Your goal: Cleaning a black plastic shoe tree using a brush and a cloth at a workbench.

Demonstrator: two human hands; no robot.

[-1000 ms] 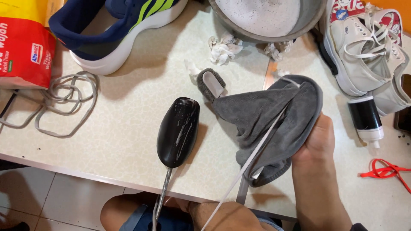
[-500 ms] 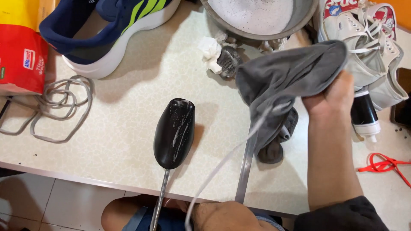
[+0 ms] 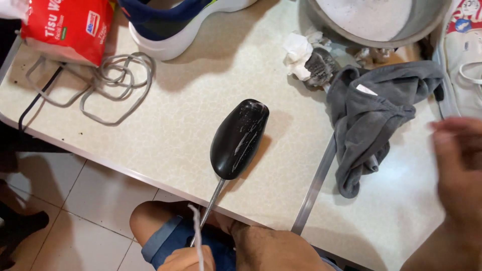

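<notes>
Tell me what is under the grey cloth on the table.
The grey cloth lies crumpled across the metal seam strip and the pale tabletop, beside a small brush. Whatever its folds cover cannot be seen.

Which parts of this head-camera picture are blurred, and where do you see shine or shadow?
Head view: the right hand at the right edge is smeared by motion blur; the black shoe tree is sharp, with streaks of glare along its glossy top and a soft shadow to its right on the table; the grey cloth is in focus.

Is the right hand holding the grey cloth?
No, the right hand is off the cloth, which lies on the table.
</notes>
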